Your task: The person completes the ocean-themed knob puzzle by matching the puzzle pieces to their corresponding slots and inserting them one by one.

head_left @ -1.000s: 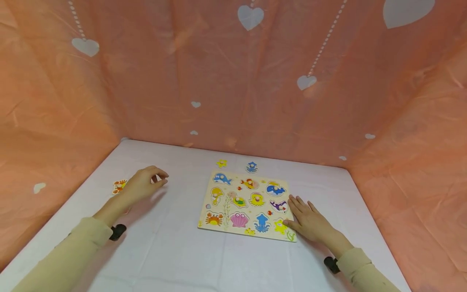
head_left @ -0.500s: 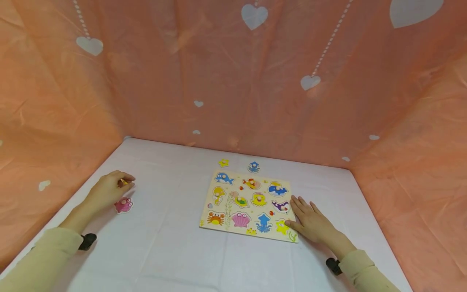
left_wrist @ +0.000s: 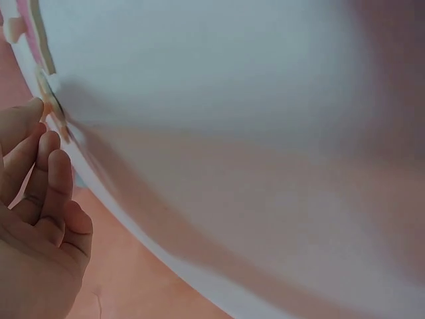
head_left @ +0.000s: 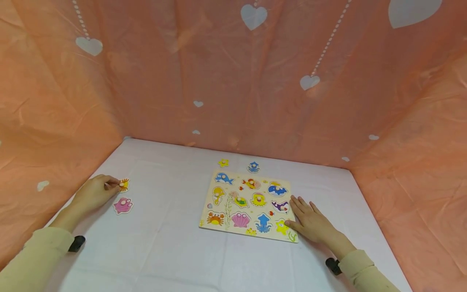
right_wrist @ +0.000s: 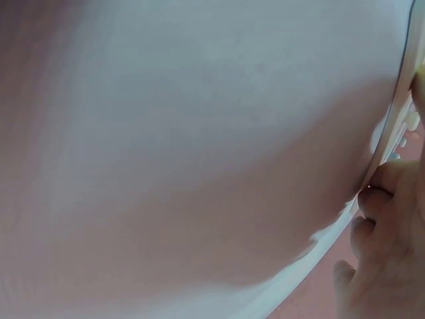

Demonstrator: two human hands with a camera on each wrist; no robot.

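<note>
On the left of the table my left hand [head_left: 93, 194] pinches the orange-and-yellow crab puzzle piece [head_left: 125, 185] between thumb and forefinger. The left wrist view shows that crab piece [left_wrist: 53, 106] edge-on at the fingertips, tilted a little off the white cloth. Just nearer lies a pink shell puzzle piece [head_left: 123, 205] with a knob. My right hand [head_left: 311, 221], fingers straight, rests along the right edge of the wooden puzzle board [head_left: 251, 239], its thumb over the board near the yellow starfish picture. In the right wrist view, the board's edge [right_wrist: 397, 109] runs beside the fingers.
Beyond the board lie a yellow starfish piece [head_left: 223, 163] and a blue squid piece [head_left: 253, 167]. Several knobbed sea-animal pieces sit in the board's upper rows; its bottom row shows printed pictures without knobs. Orange curtains [head_left: 233, 89] surround the white table [head_left: 175, 259].
My left hand has moved left and down to the crab piece, uncovering the shell piece, and now pinches the crab. My right hand stays at the board's edge. The head view has shifted slightly.
</note>
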